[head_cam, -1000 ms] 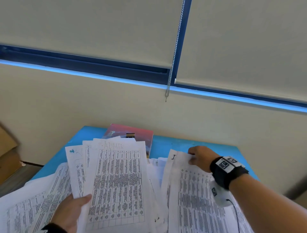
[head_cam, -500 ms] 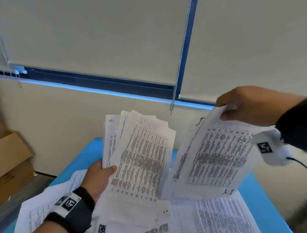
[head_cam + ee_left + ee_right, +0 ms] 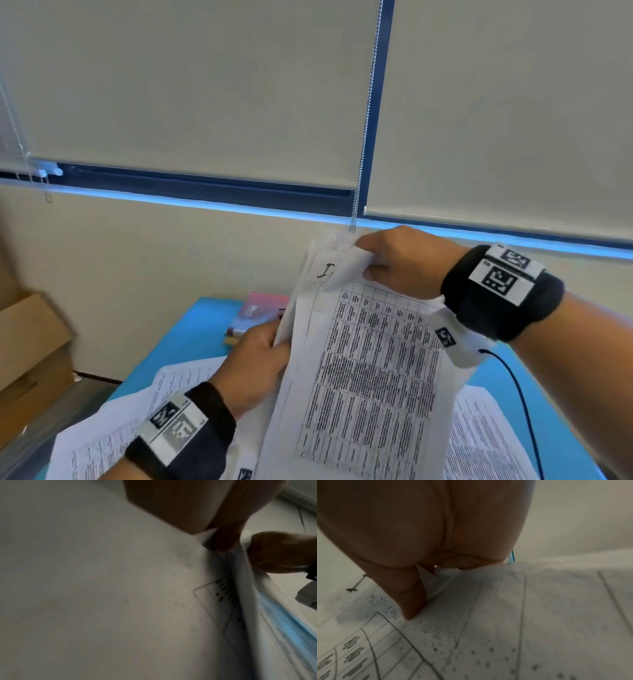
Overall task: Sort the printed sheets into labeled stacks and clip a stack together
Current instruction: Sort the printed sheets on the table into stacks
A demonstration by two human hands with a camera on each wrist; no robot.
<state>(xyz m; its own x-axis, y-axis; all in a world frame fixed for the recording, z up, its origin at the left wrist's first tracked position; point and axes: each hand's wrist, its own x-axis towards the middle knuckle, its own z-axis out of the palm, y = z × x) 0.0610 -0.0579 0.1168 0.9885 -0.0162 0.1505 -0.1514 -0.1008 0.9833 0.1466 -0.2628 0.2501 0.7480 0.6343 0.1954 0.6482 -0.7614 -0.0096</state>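
Above the blue table (image 3: 191, 329), sheet bundle (image 3: 370, 377) hides red booklet (image 3: 260, 308) at 11 o'clock; left hand (image 3: 257, 370) grips its edge, right hand (image 3: 400, 260) pinches the top; wrist views blurred.

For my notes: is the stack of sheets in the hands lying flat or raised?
Raised: the left hand and right hand hold the stack above the table.

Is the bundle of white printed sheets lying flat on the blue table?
No, the bundle of white printed sheets is held up above the blue table by both hands.
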